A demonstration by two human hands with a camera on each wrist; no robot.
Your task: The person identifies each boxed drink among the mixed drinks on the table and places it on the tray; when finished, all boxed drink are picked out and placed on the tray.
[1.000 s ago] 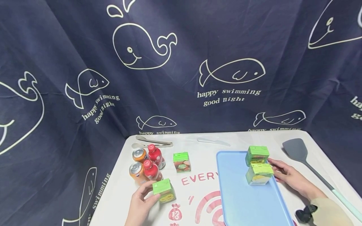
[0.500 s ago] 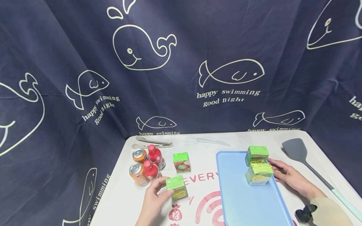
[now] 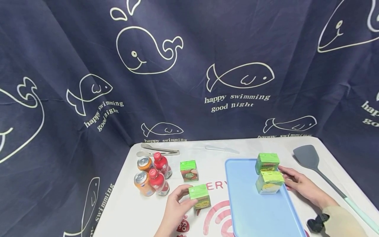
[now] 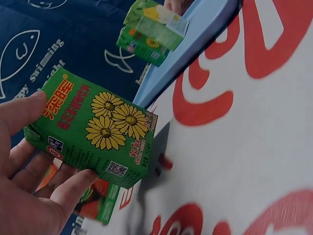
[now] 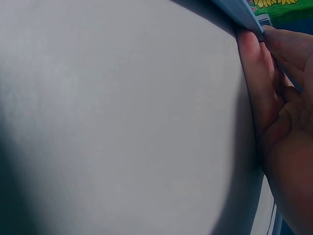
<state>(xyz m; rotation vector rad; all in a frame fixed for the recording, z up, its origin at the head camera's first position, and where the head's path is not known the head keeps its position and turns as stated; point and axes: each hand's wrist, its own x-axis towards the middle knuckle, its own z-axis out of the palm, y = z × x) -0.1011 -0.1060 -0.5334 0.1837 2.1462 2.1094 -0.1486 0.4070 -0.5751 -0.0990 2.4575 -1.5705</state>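
My left hand (image 3: 178,203) grips a green drink carton (image 3: 200,197) by its left side, thumb and fingers on opposite faces. In the left wrist view this juice-box-sized carton (image 4: 105,129) has yellow daisies printed on it and is held above the tabletop, with a shadow below. My right hand (image 3: 306,186) is at the right edge of the blue tray (image 3: 263,214); the right wrist view has its fingertips pinching the tray's rim (image 5: 247,17). Near that hand, a green carton (image 3: 267,162) and a yellow-green carton (image 3: 269,182) stand on the tray, one behind the other.
Another green-topped carton (image 3: 189,171) stands on the white table. To its left are two red bottles (image 3: 159,181) and two orange cans (image 3: 143,184). Metal tongs (image 3: 160,150) and a pale knife (image 3: 222,149) lie at the back; a grey spatula (image 3: 308,157) lies on the right.
The left hand has carried the green carton rightward, away from the bottles and toward the tray. The right hand has stayed at the tray's edge.
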